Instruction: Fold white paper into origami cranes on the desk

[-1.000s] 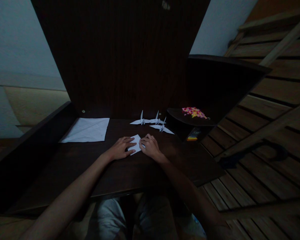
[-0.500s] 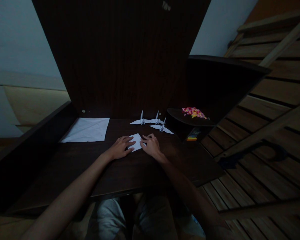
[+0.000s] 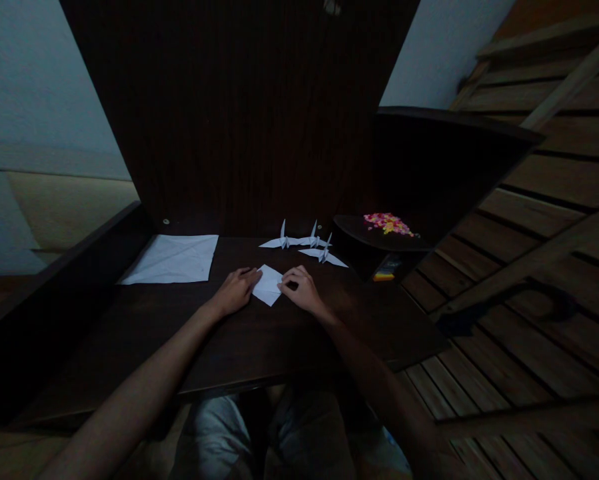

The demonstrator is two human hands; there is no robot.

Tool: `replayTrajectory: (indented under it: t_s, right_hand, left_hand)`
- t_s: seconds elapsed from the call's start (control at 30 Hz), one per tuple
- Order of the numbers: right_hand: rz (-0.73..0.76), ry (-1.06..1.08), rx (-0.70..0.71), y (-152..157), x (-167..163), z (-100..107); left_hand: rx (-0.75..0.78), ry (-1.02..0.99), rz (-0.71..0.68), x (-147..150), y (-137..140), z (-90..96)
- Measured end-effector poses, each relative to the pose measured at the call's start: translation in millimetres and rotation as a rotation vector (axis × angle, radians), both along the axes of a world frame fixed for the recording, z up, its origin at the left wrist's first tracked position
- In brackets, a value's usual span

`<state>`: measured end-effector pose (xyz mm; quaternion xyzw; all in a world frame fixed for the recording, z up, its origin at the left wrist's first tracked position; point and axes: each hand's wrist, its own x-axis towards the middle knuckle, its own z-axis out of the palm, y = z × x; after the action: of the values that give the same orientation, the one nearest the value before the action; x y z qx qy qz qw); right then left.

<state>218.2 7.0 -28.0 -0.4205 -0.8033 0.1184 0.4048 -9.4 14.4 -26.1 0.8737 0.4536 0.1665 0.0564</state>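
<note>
A small white folded paper (image 3: 268, 285), roughly diamond-shaped, lies on the dark desk between my two hands. My left hand (image 3: 235, 289) is at its left edge, the fingers closed together on the paper; the thumb is partly hidden. On the opposite side my right hand (image 3: 302, 289) pinches the right corner between thumb and fingertips. Just beyond stand three white paper cranes: a left one (image 3: 284, 243), a middle one (image 3: 314, 241) and a nearer right one (image 3: 324, 255).
Flat creased white paper sheets (image 3: 174, 259) lie at the desk's back left. A corner shelf (image 3: 352, 230) at right bears a pile of small pink and yellow pieces (image 3: 388, 224). Low dark side panel (image 3: 74, 273) at left; wooden slats (image 3: 554, 267) at right.
The paper has turned slightly, with a corner now pointing toward me. My left fingers have drawn back from its top to the edge. My right hand has gone from lying flat to pinching.
</note>
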Motion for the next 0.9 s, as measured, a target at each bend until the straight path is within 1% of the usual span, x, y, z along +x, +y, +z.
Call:
replayTrajectory:
  t_s: [0.13,0.23,0.33,0.43,0.5,0.63,0.9]
  right_hand:
    - [-0.061,0.033,-0.034,2.7,2.3,1.4]
    - [-0.060,0.050,-0.066,4.2,2.7,0.4]
    - [-0.047,0.074,-0.102,4.3,1.9,-0.6]
    - [-0.079,0.083,-0.148,3.7,0.7,-0.9]
    - [-0.099,0.049,-0.180,3.4,0.1,-1.1]
    - [-0.087,-0.050,-0.206,3.3,-0.1,-2.9]
    - [-0.051,-0.094,-0.201,4.7,0.2,-4.8]
  left_hand:
    - [-0.022,-0.065,0.022,1.1,0.2,0.9]
    - [-0.028,-0.107,0.031,1.7,-1.5,3.2]
    - [-0.044,-0.123,0.073,2.1,-2.9,4.5]
    - [-0.065,-0.120,0.098,1.9,-2.2,2.9]
    - [-0.066,-0.131,0.093,1.4,-0.9,0.7]
    - [-0.045,-0.180,0.054,0.0,0.6,-1.5]
    - [0.001,-0.253,0.041,-1.1,-3.9,6.8]
